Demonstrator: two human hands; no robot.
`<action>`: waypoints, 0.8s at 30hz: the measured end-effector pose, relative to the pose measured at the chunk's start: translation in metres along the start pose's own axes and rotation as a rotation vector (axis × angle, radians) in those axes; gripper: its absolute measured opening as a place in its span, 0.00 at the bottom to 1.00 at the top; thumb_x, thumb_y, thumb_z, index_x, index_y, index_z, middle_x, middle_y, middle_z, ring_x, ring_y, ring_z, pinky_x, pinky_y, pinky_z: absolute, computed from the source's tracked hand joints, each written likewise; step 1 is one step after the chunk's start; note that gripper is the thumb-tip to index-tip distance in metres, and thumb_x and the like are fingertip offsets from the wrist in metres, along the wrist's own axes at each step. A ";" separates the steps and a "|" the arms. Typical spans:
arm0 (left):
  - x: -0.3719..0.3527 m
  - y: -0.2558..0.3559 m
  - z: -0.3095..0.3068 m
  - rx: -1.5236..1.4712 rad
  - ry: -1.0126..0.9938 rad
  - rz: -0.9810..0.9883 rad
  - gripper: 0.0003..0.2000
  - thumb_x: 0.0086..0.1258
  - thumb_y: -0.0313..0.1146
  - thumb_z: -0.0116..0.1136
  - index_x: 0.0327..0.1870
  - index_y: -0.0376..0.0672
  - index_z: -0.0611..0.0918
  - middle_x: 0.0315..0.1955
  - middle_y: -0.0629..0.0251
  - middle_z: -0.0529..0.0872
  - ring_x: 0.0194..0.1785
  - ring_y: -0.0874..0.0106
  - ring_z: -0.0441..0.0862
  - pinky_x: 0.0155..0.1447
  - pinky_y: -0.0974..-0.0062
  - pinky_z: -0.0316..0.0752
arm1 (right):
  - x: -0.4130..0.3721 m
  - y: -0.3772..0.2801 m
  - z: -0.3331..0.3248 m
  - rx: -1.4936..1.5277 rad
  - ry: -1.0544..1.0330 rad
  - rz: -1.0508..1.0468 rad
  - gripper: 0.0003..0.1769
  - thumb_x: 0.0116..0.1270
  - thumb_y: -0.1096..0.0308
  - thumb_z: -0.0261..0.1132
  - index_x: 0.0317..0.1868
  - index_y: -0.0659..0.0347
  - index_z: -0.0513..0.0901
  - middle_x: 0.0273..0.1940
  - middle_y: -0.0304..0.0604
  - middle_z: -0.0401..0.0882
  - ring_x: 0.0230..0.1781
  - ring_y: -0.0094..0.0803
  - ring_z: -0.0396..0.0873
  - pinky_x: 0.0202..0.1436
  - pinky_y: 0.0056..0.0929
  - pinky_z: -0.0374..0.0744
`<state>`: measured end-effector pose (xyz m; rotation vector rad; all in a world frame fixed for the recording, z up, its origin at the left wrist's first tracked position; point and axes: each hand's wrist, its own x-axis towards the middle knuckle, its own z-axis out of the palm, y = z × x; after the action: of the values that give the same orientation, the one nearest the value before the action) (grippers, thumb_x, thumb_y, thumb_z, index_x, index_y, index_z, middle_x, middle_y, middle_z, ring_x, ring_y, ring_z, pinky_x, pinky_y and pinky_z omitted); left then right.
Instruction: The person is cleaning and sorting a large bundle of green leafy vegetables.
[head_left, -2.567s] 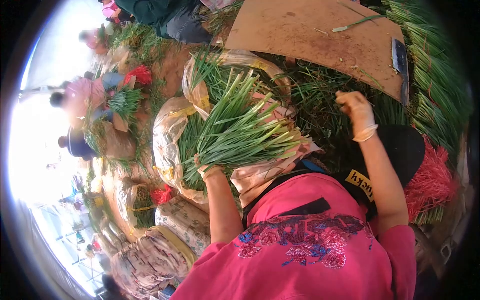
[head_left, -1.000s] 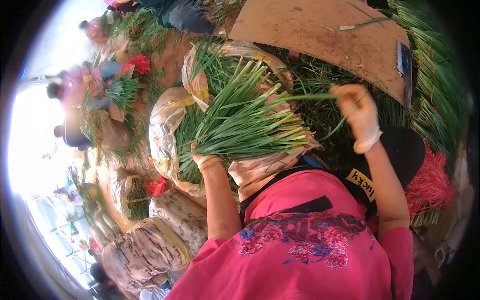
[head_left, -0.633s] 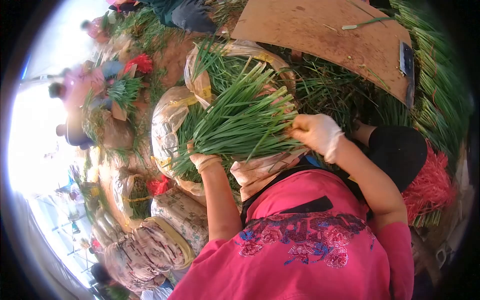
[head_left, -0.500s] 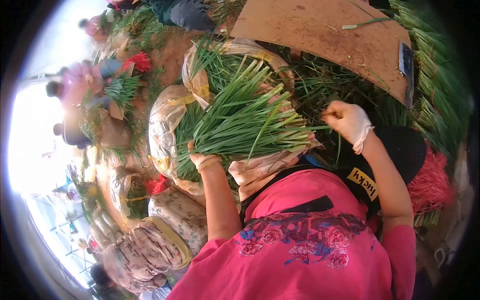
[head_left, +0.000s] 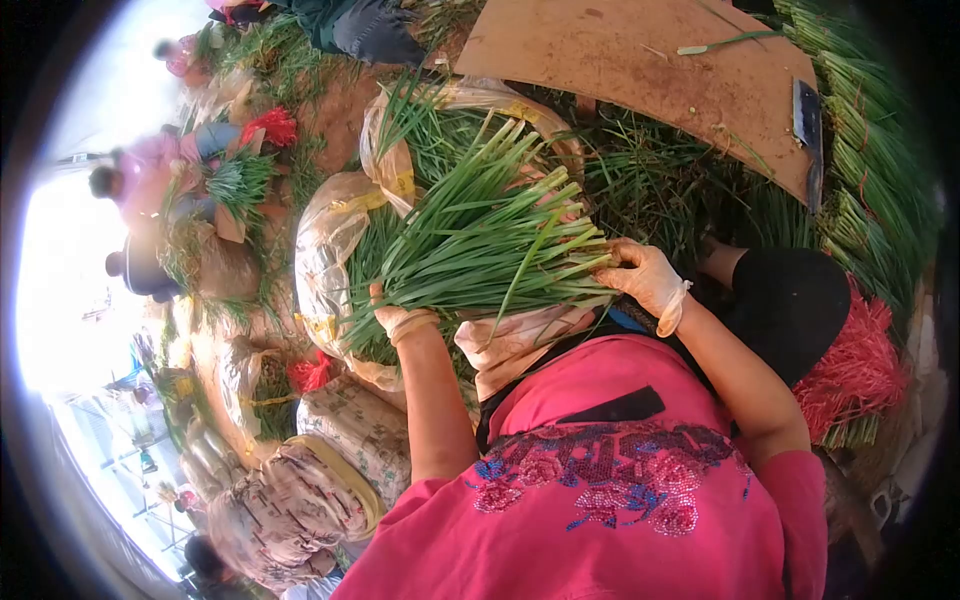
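A thick bunch of garlic chives (head_left: 480, 235) lies across my lap, its leaves to the left and pale stem ends to the right. My left hand (head_left: 400, 318), in a thin glove, is closed around the leafy side from below; most of its fingers are hidden under the leaves. At the stem ends, my right hand (head_left: 648, 282), also gloved, pinches a few stems between thumb and fingers. Beneath the bunch is a pale cloth (head_left: 525, 338) over my lap. Behind it, a clear plastic bag (head_left: 325, 235) with yellow tape holds more chives.
A brown board (head_left: 630, 70) with a dark-handled blade (head_left: 807, 125) on its edge stands ahead. Stacked chives (head_left: 870, 180) line the right side, near red plastic ties (head_left: 850, 385). Loose leaves (head_left: 660, 170) cover the ground under the board. Other people (head_left: 150, 185) sit at the left.
My right hand has come left and down from beside the bunch to its stem ends and now grips there. The leaf strand it was pulling away is gone from view. My left hand stays put.
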<state>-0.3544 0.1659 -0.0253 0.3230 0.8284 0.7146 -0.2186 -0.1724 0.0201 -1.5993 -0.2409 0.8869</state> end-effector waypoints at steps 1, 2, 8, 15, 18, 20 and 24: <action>0.000 0.000 -0.001 -0.015 0.011 -0.004 0.23 0.65 0.47 0.46 0.54 0.39 0.77 0.52 0.54 0.80 0.53 0.53 0.77 0.59 0.49 0.71 | -0.002 0.000 -0.001 -0.039 0.008 -0.043 0.14 0.55 0.68 0.69 0.40 0.67 0.83 0.44 0.45 0.80 0.42 0.29 0.78 0.49 0.25 0.74; 0.001 -0.001 -0.002 -0.013 0.034 -0.006 0.23 0.65 0.47 0.45 0.54 0.39 0.77 0.52 0.54 0.80 0.53 0.53 0.77 0.59 0.49 0.71 | -0.001 0.011 -0.006 -0.114 0.018 -0.120 0.09 0.55 0.69 0.67 0.34 0.67 0.83 0.43 0.44 0.82 0.39 0.28 0.77 0.47 0.25 0.75; 0.011 -0.004 -0.010 0.023 0.066 -0.016 0.23 0.66 0.47 0.42 0.54 0.40 0.77 0.54 0.54 0.79 0.56 0.53 0.75 0.60 0.48 0.69 | -0.017 0.007 -0.118 -0.207 0.291 -0.158 0.05 0.57 0.71 0.63 0.32 0.64 0.79 0.44 0.45 0.83 0.37 0.28 0.77 0.43 0.26 0.75; 0.016 -0.007 -0.017 0.032 0.039 -0.033 0.23 0.67 0.47 0.41 0.54 0.41 0.77 0.54 0.53 0.79 0.56 0.52 0.75 0.61 0.46 0.68 | -0.038 0.003 -0.161 -1.247 0.414 -0.219 0.18 0.56 0.71 0.61 0.49 0.56 0.79 0.56 0.43 0.75 0.57 0.42 0.72 0.61 0.38 0.72; 0.009 -0.006 -0.012 0.012 0.029 -0.043 0.24 0.68 0.47 0.40 0.55 0.41 0.76 0.55 0.53 0.78 0.56 0.52 0.75 0.61 0.46 0.68 | -0.024 -0.007 -0.085 -0.716 0.122 -0.185 0.18 0.57 0.59 0.64 0.45 0.61 0.81 0.51 0.49 0.78 0.55 0.43 0.74 0.61 0.35 0.70; 0.008 -0.004 -0.009 0.019 0.015 -0.029 0.24 0.67 0.47 0.40 0.56 0.41 0.76 0.56 0.53 0.77 0.57 0.52 0.74 0.61 0.46 0.68 | -0.011 0.009 -0.047 -0.438 0.003 -0.111 0.25 0.58 0.54 0.65 0.49 0.67 0.79 0.50 0.53 0.77 0.54 0.43 0.74 0.59 0.34 0.70; 0.000 -0.005 -0.002 0.028 0.035 0.000 0.24 0.67 0.47 0.41 0.57 0.42 0.75 0.56 0.53 0.77 0.58 0.52 0.73 0.61 0.46 0.67 | 0.003 0.027 -0.011 0.048 0.015 0.029 0.22 0.55 0.63 0.69 0.46 0.70 0.78 0.40 0.48 0.78 0.41 0.33 0.77 0.49 0.28 0.75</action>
<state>-0.3533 0.1618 -0.0290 0.3364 0.8716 0.7111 -0.2179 -0.1857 -0.0059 -1.5683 -0.1851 0.8960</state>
